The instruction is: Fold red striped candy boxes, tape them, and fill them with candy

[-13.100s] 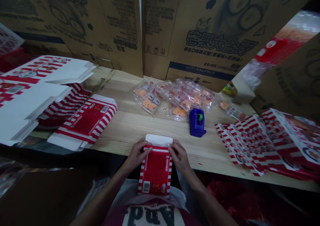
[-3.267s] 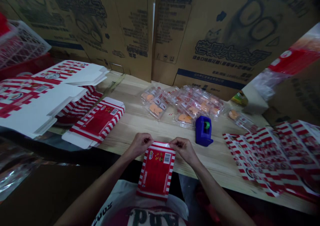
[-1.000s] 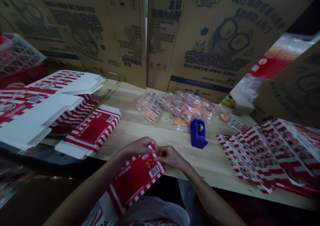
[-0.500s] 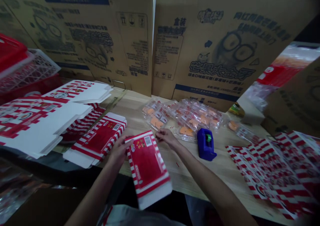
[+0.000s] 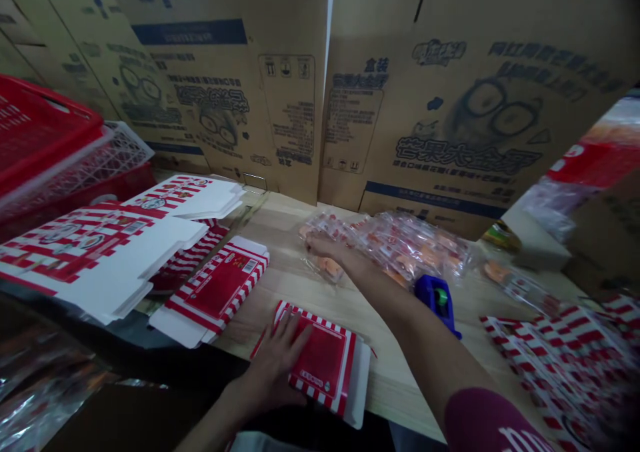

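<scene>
A red carton with striped sides (image 5: 323,362) lies at the table's front edge, its white end flap sticking out to the right. My left hand (image 5: 277,359) grips its left part, fingers spread over the top face and thumb at the near side. My right hand (image 5: 323,244) is at the left end of a pile of clear plastic packets (image 5: 400,239) with orange pieces inside. Its fingers are closed at a clear plastic packet (image 5: 330,270); the fingertips are partly hidden. A blue tape dispenser (image 5: 436,300) stands just beyond my right forearm.
Another red carton (image 5: 220,285) lies to the left, beside stacked flat white-and-red cartons (image 5: 165,239). Red and white crates (image 5: 45,132) stand far left. Striped cartons (image 5: 555,352) lie at right. Large brown cardboard boxes (image 5: 420,105) wall off the back.
The carton has come down onto the table edge and turned, with my left hand now over its top. My right hand has moved away from it, forward to the packets. The view has shifted left.
</scene>
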Demonstrator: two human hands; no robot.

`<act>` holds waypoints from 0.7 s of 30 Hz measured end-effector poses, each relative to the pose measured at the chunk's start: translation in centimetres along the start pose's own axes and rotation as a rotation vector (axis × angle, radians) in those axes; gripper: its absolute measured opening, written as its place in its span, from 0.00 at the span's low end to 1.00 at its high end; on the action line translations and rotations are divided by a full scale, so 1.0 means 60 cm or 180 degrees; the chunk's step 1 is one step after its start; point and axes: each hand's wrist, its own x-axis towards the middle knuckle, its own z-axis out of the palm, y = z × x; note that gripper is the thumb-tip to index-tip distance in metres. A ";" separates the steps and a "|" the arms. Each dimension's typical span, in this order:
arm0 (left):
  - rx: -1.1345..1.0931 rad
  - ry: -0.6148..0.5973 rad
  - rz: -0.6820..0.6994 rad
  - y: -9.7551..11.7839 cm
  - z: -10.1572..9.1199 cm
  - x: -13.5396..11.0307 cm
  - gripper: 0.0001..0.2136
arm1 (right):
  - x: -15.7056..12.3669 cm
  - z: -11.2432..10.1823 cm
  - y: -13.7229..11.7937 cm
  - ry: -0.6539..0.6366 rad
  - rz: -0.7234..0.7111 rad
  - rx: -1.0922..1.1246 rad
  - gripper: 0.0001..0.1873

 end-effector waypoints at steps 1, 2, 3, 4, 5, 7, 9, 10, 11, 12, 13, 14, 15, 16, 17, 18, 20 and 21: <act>0.0086 -0.0346 0.0200 0.006 -0.009 0.016 0.58 | -0.005 -0.006 -0.004 -0.0032 -0.0054 0.0022 0.17; 0.0142 -0.0622 0.0378 0.011 -0.017 0.032 0.61 | -0.010 -0.014 -0.007 -0.0067 -0.0118 0.0044 0.16; 0.0171 -0.0831 0.0537 0.015 -0.024 0.047 0.62 | -0.017 -0.022 -0.011 -0.0095 -0.0185 0.0066 0.13; 0.0185 -0.0986 0.0678 0.019 -0.029 0.060 0.63 | -0.025 -0.032 -0.015 -0.0109 -0.0244 0.0086 0.10; 0.0196 -0.1096 0.0794 0.021 -0.032 0.070 0.64 | -0.034 -0.042 -0.020 -0.0110 -0.0288 0.0093 0.06; 0.0226 -0.1132 0.0943 0.023 -0.032 0.084 0.63 | -0.056 -0.066 -0.032 0.0124 -0.0301 0.0199 0.06; 0.0266 -0.0952 0.0945 0.024 -0.027 0.087 0.62 | -0.084 -0.094 -0.045 0.0749 -0.0221 0.0522 0.09; 0.0269 -0.0798 0.0899 0.023 -0.024 0.086 0.61 | -0.101 -0.108 -0.050 0.1122 -0.0157 0.0743 0.10; 0.0257 -0.0622 0.0831 0.023 -0.020 0.083 0.60 | -0.120 -0.123 -0.053 0.1481 -0.0077 0.0973 0.11; 0.0237 -0.0439 0.0733 0.022 -0.017 0.079 0.59 | -0.142 -0.136 -0.054 0.1760 0.0012 0.1172 0.11; 0.0220 -0.0269 0.0606 0.021 -0.015 0.075 0.58 | -0.166 -0.147 -0.052 0.1934 0.0114 0.1299 0.11; 0.0211 -0.0110 0.0460 0.020 -0.013 0.071 0.57 | -0.192 -0.155 -0.048 0.2027 0.0226 0.1371 0.11; 0.0212 0.0039 0.0306 0.018 -0.012 0.067 0.56 | -0.221 -0.159 -0.041 0.2069 0.0358 0.1392 0.12; 0.0221 0.0166 0.0161 0.017 -0.011 0.064 0.54 | -0.251 -0.158 -0.031 0.2044 0.0503 0.1375 0.14; 0.0229 0.0268 0.0045 0.016 -0.012 0.062 0.52 | -0.281 -0.153 -0.021 0.1965 0.0658 0.1330 0.16; 0.0231 0.0350 -0.0038 0.015 -0.013 0.060 0.51 | -0.311 -0.143 -0.009 0.1862 0.0826 0.1264 0.18; 0.0236 0.0466 -0.0116 0.015 -0.016 0.060 0.51 | -0.365 -0.114 0.013 0.1629 0.1151 0.1092 0.21; 0.0248 0.0502 -0.0132 0.015 -0.018 0.061 0.50 | -0.388 -0.097 0.022 0.1529 0.1289 0.0982 0.22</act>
